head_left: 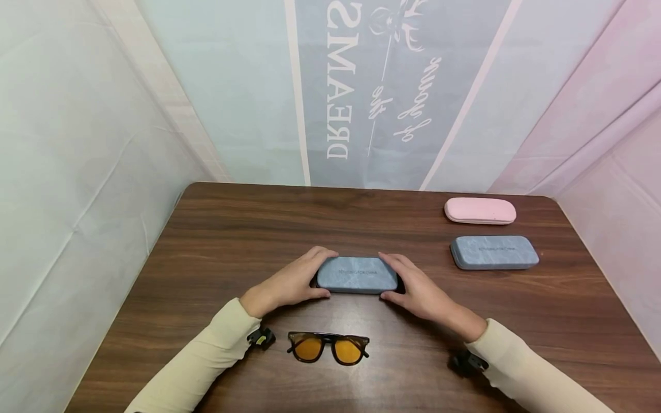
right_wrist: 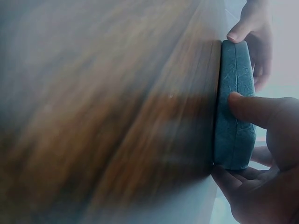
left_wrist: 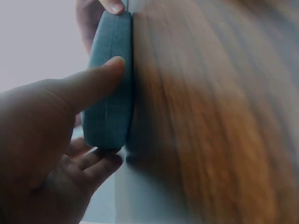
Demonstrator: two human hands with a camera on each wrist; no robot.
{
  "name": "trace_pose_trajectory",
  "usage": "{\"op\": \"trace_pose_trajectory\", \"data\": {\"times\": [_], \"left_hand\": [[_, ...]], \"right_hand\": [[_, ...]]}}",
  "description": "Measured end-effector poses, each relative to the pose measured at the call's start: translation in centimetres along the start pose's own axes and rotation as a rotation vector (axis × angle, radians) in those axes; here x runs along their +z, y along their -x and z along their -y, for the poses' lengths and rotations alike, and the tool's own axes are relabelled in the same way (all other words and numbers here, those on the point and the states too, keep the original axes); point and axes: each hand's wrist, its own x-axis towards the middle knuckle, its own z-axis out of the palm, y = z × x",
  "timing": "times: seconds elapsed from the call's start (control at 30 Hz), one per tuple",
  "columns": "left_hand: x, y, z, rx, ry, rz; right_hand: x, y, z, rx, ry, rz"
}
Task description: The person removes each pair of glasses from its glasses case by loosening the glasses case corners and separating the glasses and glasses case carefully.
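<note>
A blue-grey glasses case (head_left: 357, 275) lies closed on the table between both hands, lettering on its lid. My left hand (head_left: 296, 280) grips its left end, thumb against the near long side and fingers round the far side. The right hand (head_left: 417, 288) holds the opposite end in the same way. In the left wrist view the thumb presses the seam side of the case (left_wrist: 110, 93); the right wrist view shows the other thumb on the same side of the case (right_wrist: 231, 135). Sunglasses (head_left: 328, 347) with orange lenses and a dark frame lie nearer the person, folded.
At the right of the wooden table (head_left: 248, 223) lies a second blue-grey glasses case (head_left: 494, 252), with a pink glasses case (head_left: 480, 210) behind it. A printed cloth (head_left: 258, 115) hangs along the back edge, and pale cloths hang at both sides.
</note>
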Motion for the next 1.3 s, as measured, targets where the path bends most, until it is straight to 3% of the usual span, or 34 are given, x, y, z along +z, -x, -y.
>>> {"op": "trace_pose_trajectory", "data": {"times": [0.23, 0.83, 1.1, 1.3], "left_hand": [[0.0, -0.1, -0.3, -0.024, 0.047, 0.025], [-0.3, -0.1, -0.3, -0.035, 0.021, 0.019], [-1.1, -0.2, -0.5, -0.056, 0.011, 0.028], [-2.1, -0.5, -0.3, -0.028, -0.002, 0.016]], "right_hand": [[0.0, 0.1, 0.3, 0.019, -0.005, 0.007], [-0.2, -0.1, 0.6, 0.028, 0.008, 0.006], [-0.6, -0.7, 1.0, 0.012, -0.001, 0.013], [-1.3, -1.4, 1.4, -0.004, 0.0, 0.018]]}}
